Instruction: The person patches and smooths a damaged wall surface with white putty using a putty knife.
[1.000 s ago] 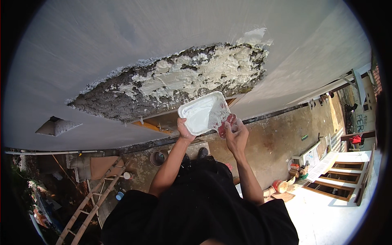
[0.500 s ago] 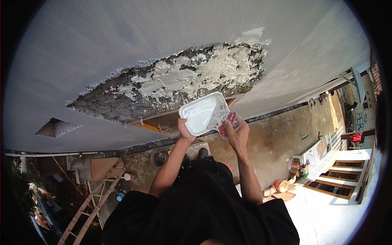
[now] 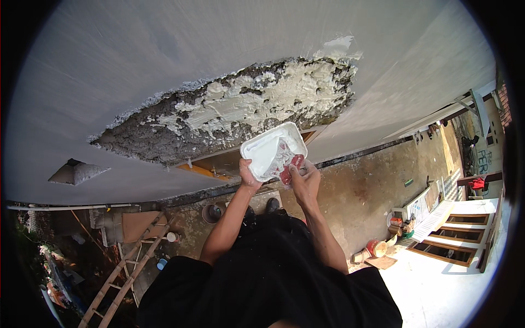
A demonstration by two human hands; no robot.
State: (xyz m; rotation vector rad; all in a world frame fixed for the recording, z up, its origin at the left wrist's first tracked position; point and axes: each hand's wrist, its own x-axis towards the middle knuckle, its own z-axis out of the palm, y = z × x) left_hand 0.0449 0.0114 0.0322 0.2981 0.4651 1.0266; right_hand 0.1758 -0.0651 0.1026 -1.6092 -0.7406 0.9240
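Observation:
My left hand (image 3: 249,174) is closed on the left edge of a white rectangular tray (image 3: 250,146) and holds it up below the wall. Smooth white filler paste (image 3: 266,152) lies inside the tray. My right hand (image 3: 306,180) pinches a putty knife (image 3: 291,169) with a red grip and a clear-looking, paste-smeared blade, which rests in the tray at its near right side. Above the tray, a long rough patch (image 3: 229,106) in the grey wall is partly covered with uneven white paste; bare crumbly grey shows at its left end.
A small square hole (image 3: 79,172) opens in the wall at the left. A wooden ladder (image 3: 123,273) leans at the lower left, near a bucket (image 3: 210,213). To the right stand a white bench (image 3: 424,210) and a reddish bucket (image 3: 377,248) on the sunlit floor.
My right hand has moved the putty knife left and slightly down across the tray, toward my left hand. The left hand and tray have hardly moved.

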